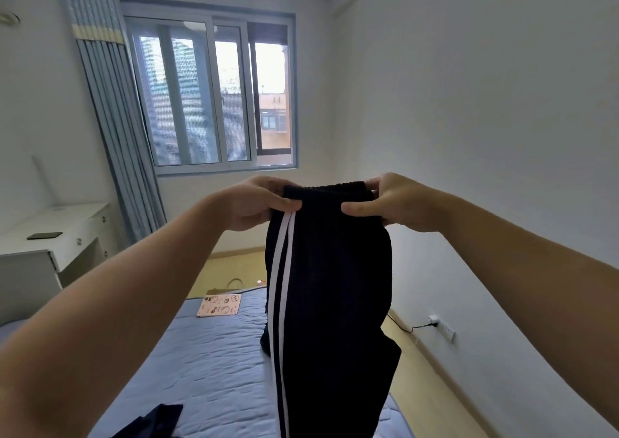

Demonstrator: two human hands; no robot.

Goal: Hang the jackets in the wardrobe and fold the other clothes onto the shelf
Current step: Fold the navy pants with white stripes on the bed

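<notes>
Fingers and thumbs of both hands are pinching the ribbed waistband of black trousers (330, 287), the left hand (254, 203) gripping the striped edge and the right hand (398, 203) the other edge, level with each other and equally near. The trousers are hanging straight down from the fingers, long axis vertical, two white stripes running down the left side, lower legs trailing over a blue bed (207, 354). Another dark garment (157, 421) is lying on the bed's near edge; folding is probably meaning lowering the trousers flat onto the bed
</notes>
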